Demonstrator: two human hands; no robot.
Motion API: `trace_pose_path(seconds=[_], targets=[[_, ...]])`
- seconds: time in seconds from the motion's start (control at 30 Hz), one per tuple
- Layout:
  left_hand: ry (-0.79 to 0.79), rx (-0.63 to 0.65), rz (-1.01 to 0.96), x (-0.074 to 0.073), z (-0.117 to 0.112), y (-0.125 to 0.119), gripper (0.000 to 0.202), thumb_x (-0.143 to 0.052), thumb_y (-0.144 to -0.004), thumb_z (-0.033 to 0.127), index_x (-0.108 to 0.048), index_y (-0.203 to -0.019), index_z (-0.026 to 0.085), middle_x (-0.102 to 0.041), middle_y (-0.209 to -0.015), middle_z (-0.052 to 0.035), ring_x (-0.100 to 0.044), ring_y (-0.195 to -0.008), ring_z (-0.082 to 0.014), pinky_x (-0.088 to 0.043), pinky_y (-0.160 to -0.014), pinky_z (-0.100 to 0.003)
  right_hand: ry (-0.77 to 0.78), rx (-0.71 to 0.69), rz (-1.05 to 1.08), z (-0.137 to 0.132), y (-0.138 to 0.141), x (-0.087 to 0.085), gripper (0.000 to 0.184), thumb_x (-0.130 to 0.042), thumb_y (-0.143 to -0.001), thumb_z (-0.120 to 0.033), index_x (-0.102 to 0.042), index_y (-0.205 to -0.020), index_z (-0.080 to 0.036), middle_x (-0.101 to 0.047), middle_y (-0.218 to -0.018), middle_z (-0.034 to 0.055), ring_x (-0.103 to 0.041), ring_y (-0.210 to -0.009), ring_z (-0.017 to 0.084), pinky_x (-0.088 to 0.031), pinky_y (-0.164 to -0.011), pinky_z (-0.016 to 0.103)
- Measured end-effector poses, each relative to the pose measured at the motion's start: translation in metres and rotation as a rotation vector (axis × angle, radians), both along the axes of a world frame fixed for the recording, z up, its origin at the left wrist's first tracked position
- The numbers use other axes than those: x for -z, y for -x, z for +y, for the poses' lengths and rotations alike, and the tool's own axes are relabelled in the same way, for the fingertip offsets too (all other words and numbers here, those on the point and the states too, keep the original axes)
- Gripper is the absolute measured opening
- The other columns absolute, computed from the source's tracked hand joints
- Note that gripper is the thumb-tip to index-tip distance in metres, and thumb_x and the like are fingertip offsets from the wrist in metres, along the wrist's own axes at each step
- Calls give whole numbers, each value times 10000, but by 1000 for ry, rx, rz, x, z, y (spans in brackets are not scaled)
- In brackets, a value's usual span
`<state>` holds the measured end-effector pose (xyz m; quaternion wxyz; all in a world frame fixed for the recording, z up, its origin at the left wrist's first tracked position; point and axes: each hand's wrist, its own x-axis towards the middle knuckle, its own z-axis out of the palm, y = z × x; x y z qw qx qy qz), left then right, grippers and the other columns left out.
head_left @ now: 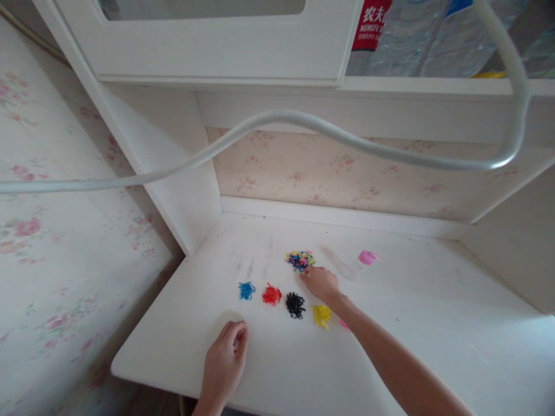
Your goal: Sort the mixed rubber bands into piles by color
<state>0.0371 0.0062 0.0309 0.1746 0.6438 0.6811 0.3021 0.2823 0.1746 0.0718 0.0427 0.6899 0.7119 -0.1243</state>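
Right hand point(321, 283) at the near-right rim of the mixed pile point(300, 258) of small coloured bands. Fingertips drawn together; can't tell if a band is pinched. Left hand point(228, 352) toward the desk's front edge, nearer and left of mixed pile, well apart from it. Fingers curled in, contents hidden.

Near side of mixed pile, a row left to right: blue pile point(247, 290), red pile point(272, 294), black pile point(295, 305), yellow pile point(322, 316), pink pile point(344, 325) mostly behind right forearm. Narrow gaps between piles.

Right of mixed pile: pink piece point(367, 257), then the widest run of white desk point(433, 323). Beyond mixed pile: strip of desktop, then back ledge point(338, 216). Left: desktop runs to a rounded front corner.
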Motion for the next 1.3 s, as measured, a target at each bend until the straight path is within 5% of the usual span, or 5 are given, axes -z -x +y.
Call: trace_pose_path(seconds=[0.33,0.9,1.07,1.3], targets=[[12,5,-16,2,-2,1,244,-390,-906,354,-592,-865,224,-616,-778,-2,-582,-652,-118,-454,-639,-231,-38,45,-24,11,8,5,400,-330,-902,-422,-638,-1038,-205,-678,-1005,121,-642,-926,247,-463,-724,334],[-51,5,-14,3,-2,0,211,-411,-901,324,-591,-847,228,-614,-744,12,-582,-627,-106,-449,-614,-202,-126,-2,158,-6,-29,-6,386,-329,-928,-384,-691,-942,-250,-715,-927,48,-646,-856,182,-370,-648,225],[-57,6,31,-1,-3,-1,222,-402,-903,313,-593,-829,227,-613,-729,9,-574,-603,-105,-440,-593,-200,-161,-89,230,-20,-1,-16,398,-315,-935,-400,-685,-969,-259,-717,-880,22,-641,-788,151,-355,-621,210],[-60,15,53,1,-4,0,222,-394,-905,298,-597,-846,230,-620,-750,3,-585,-644,-110,-441,-609,-206,-149,-321,238,-47,76,-22,395,-336,-932,-411,-693,-841,-270,-716,-879,1,-635,-801,135,-363,-645,205]])
